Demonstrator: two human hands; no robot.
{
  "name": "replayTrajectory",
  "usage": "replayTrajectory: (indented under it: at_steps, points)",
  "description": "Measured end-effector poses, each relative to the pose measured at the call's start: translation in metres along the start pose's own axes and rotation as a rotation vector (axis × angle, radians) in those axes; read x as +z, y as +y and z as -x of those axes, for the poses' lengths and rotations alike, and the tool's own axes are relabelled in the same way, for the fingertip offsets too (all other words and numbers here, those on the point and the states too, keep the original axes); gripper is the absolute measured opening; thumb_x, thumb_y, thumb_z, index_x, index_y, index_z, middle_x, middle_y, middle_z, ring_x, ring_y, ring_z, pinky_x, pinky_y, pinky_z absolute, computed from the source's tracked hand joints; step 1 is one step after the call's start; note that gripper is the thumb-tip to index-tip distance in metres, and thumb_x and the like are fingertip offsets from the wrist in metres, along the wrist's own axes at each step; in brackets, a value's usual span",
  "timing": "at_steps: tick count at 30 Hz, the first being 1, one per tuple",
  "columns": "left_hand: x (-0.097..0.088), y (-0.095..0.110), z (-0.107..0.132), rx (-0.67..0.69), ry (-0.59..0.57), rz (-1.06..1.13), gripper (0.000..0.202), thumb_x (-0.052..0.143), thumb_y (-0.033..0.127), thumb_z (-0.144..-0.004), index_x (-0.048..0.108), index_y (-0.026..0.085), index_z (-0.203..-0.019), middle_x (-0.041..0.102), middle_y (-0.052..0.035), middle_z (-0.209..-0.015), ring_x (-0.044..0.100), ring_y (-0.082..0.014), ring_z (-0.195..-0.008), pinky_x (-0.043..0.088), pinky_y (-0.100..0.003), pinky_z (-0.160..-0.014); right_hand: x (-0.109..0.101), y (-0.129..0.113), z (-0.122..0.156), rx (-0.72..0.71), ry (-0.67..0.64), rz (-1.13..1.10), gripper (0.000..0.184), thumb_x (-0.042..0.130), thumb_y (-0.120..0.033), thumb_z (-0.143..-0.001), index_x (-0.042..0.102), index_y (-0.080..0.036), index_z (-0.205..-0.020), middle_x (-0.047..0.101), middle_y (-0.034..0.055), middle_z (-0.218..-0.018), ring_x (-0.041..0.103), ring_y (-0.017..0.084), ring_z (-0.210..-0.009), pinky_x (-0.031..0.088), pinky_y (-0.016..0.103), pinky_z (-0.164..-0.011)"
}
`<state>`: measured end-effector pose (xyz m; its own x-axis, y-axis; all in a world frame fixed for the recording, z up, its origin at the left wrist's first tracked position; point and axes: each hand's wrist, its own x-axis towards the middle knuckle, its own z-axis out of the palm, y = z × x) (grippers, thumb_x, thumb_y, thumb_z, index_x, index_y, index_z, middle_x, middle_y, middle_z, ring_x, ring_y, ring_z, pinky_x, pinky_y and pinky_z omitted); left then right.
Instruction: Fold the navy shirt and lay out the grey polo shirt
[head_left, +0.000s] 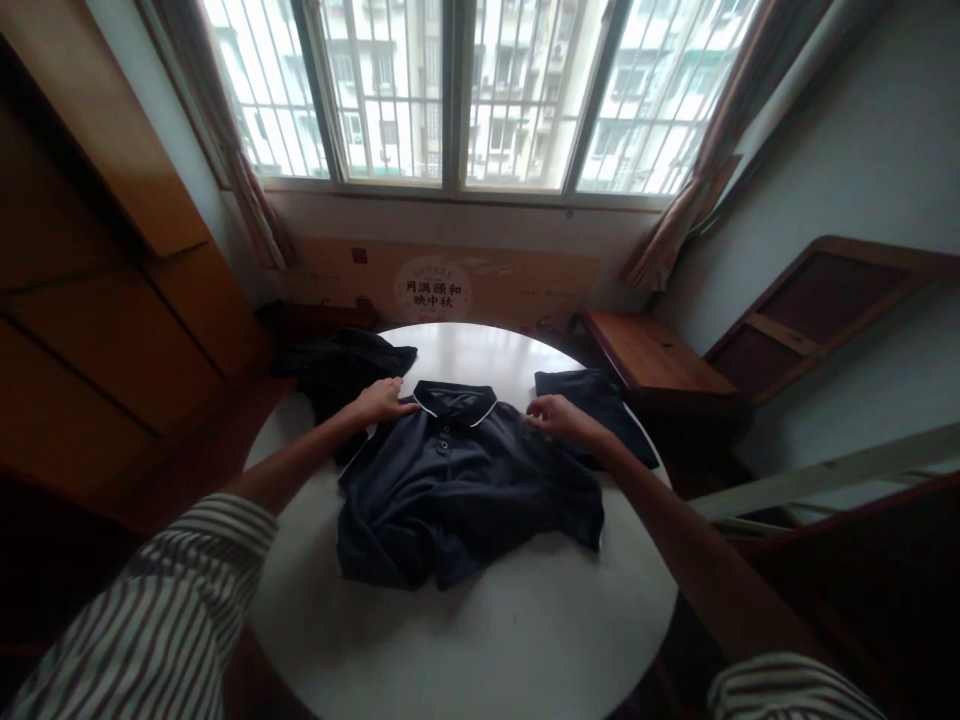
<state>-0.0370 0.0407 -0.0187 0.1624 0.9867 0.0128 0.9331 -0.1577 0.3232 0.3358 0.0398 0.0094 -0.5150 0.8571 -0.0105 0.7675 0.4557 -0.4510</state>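
Note:
A dark navy polo shirt (465,490) with a white-edged collar and a buttoned placket lies front up on the round white table (480,640), its lower part rumpled and bunched toward me. At the shoulder left of the collar, my left hand (381,400) grips the fabric, thumb pointing toward the collar. Bent fingers of my right hand (561,416) pinch the opposite shoulder. The tips of both hands are small and partly hidden against the dark cloth.
A folded dark garment (592,390) lies at the table's right edge, just beyond my right hand. Dark clothing (337,365) is heaped at the left edge. Behind stand a wooden bench (660,355), a printed cardboard panel (525,275) and a barred window. Wooden cabinets (90,370) line the left.

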Motion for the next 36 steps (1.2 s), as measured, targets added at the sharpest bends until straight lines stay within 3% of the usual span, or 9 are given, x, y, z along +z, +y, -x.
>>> replayTrajectory:
  at_steps: [5,9,14,18,21,24,29,32,36]
  points:
    - [0.021,-0.006,-0.017,0.054,-0.091,0.02,0.042,0.065,0.059,-0.07,0.068,0.017,-0.077,0.068,-0.008,-0.072,0.065,-0.0248,-0.07,0.048,-0.03,-0.067,0.018,-0.007,-0.009,-0.009,0.049,0.038,0.032,0.06,-0.037,-0.096,0.061,-0.018,-0.122,0.06,0.0091,-0.127,0.062,0.024,-0.106,0.054,0.042,-0.09]
    - [0.021,-0.011,-0.008,0.192,0.004,0.189,0.033,0.059,0.048,-0.079,0.065,0.018,-0.092,0.067,-0.0039,-0.073,0.064,-0.0212,-0.068,0.048,-0.029,-0.067,0.018,0.002,-0.009,-0.031,0.076,0.051,0.031,0.059,-0.037,-0.097,0.061,-0.018,-0.122,0.06,0.0096,-0.125,0.063,0.022,-0.103,0.055,0.041,-0.087]
    - [-0.02,0.005,-0.027,0.218,0.307,0.246,0.027,0.053,0.038,-0.09,0.059,0.019,-0.11,0.068,-0.003,-0.079,0.065,-0.0203,-0.073,0.048,-0.029,-0.07,-0.038,0.026,-0.024,-0.008,0.27,0.121,0.022,0.049,-0.018,-0.096,0.063,-0.018,-0.114,0.068,0.0039,-0.08,0.064,0.018,-0.072,0.047,0.027,-0.067]
    - [-0.064,0.041,-0.074,0.135,0.545,0.088,0.024,0.053,0.03,-0.095,0.06,0.019,-0.114,0.069,-0.0091,-0.098,0.065,-0.0253,-0.092,0.047,-0.033,-0.079,-0.097,0.032,-0.058,0.069,0.565,0.234,0.026,0.05,-0.02,-0.094,0.061,-0.017,-0.118,0.068,0.0107,-0.104,0.064,0.023,-0.09,0.046,0.031,-0.077]
    - [-0.075,0.073,-0.093,0.041,0.602,-0.13,0.024,0.056,0.024,-0.093,0.061,0.016,-0.115,0.066,-0.0145,-0.11,0.06,-0.0304,-0.108,0.045,-0.04,-0.089,-0.105,0.021,-0.072,0.082,0.59,0.258,0.029,0.056,-0.023,-0.092,0.061,-0.014,-0.12,0.063,0.0169,-0.119,0.062,0.026,-0.098,0.047,0.036,-0.082]
    - [-0.059,0.096,-0.071,0.129,0.497,-0.238,0.021,0.048,0.022,-0.096,0.064,0.013,-0.106,0.066,-0.0145,-0.103,0.062,-0.028,-0.101,0.045,-0.039,-0.087,-0.067,0.003,-0.05,0.014,0.499,0.251,0.02,0.057,-0.022,-0.091,0.066,-0.015,-0.108,0.067,0.0126,-0.107,0.064,0.023,-0.09,0.048,0.032,-0.079]
    - [-0.003,0.092,0.037,0.489,0.133,-0.136,0.032,0.038,0.029,-0.103,0.066,0.015,-0.095,0.066,-0.0077,-0.089,0.063,-0.0178,-0.079,0.048,-0.029,-0.075,0.034,-0.021,0.05,-0.265,0.076,0.113,0.031,0.068,-0.042,-0.087,0.069,-0.02,-0.109,0.07,0.0075,-0.092,0.066,0.021,-0.082,0.051,0.03,-0.073]
    - [0.017,0.07,0.092,0.69,0.039,-0.14,0.037,0.053,0.046,-0.097,0.063,0.019,-0.119,0.065,-0.0095,-0.107,0.061,-0.0222,-0.096,0.049,-0.035,-0.086,0.071,-0.025,0.095,-0.301,0.042,0.011,0.057,0.074,-0.039,-0.083,0.056,-0.021,-0.134,0.068,0.0091,-0.099,0.066,0.022,-0.086,0.053,0.033,-0.078]
    - [0.02,0.047,0.108,0.8,0.02,-0.205,0.032,0.061,0.037,-0.094,0.063,0.022,-0.122,0.064,-0.0101,-0.113,0.058,-0.024,-0.103,0.047,-0.038,-0.093,0.094,-0.028,0.101,-0.307,0.091,-0.034,0.054,0.069,-0.032,-0.088,0.052,-0.022,-0.139,0.066,0.0099,-0.1,0.063,0.023,-0.09,0.053,0.036,-0.083]
